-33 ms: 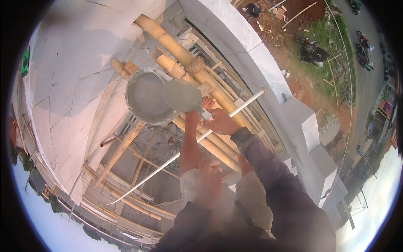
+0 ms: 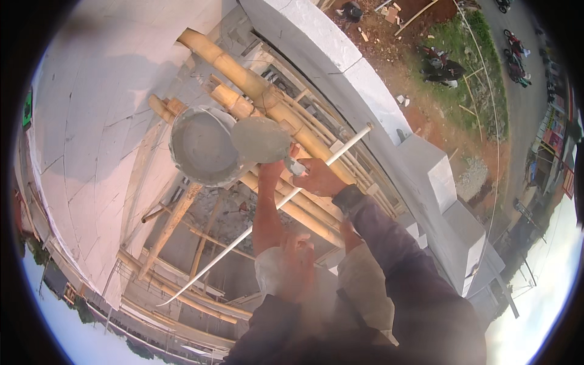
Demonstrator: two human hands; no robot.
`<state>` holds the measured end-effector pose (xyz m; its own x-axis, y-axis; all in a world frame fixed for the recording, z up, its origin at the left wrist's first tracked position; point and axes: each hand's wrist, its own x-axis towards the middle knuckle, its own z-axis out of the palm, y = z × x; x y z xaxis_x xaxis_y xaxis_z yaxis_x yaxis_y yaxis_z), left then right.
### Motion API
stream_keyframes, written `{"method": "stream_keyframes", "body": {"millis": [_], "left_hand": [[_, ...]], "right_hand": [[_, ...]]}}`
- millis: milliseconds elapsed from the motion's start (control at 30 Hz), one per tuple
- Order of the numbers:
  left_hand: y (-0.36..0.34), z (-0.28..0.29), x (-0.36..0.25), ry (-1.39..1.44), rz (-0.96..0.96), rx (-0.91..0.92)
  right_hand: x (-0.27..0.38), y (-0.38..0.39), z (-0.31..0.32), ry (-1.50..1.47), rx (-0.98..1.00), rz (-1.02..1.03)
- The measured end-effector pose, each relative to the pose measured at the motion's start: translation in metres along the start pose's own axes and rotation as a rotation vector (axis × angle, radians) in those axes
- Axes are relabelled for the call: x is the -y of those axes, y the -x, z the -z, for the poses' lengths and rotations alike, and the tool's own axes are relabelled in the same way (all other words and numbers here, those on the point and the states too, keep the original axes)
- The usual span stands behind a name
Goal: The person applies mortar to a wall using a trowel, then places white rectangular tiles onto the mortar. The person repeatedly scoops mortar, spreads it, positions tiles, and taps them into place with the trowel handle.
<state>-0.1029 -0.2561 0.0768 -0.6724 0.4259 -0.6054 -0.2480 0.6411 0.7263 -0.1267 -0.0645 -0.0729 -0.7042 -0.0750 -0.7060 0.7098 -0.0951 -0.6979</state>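
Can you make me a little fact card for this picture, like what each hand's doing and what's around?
Right hand: gripping the handle of a round grey tool
Left hand: near the camera, blurry; can't tell if it holds anything
Bucket: grey mix inside
Poles: yellowish bamboo
Rod: long, thin, white
Wall: pale blocks, to the right
Far right: motorbikes on a road

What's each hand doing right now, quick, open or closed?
Left hand: blurred, open or closed cannot be told.
Right hand: closed, holding a round grey tool by its handle.
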Motion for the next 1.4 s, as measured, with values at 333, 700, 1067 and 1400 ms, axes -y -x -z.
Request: {"method": "stream_keyframes", "body": {"millis": [333,700,1067,1400], "left_hand": [[-0.013,-0.028,0.008,0.002,0.073,0.124],[-0.006,-0.034,0.026,-0.091,0.091,0.184],[-0.012,-0.033,0.024,-0.140,0.121,0.181],[-0.015,-0.027,0.023,-0.113,0.123,0.167]], "right_hand": [[-0.143,0.098,0.143,0.451,-0.973,-0.062],[-0.224,0.029,0.176,0.643,-1.141,-0.185],[-0.147,-0.054,0.175,0.680,-1.024,-0.025],[-0.080,-0.126,0.178,0.758,-0.977,0.129]]}}
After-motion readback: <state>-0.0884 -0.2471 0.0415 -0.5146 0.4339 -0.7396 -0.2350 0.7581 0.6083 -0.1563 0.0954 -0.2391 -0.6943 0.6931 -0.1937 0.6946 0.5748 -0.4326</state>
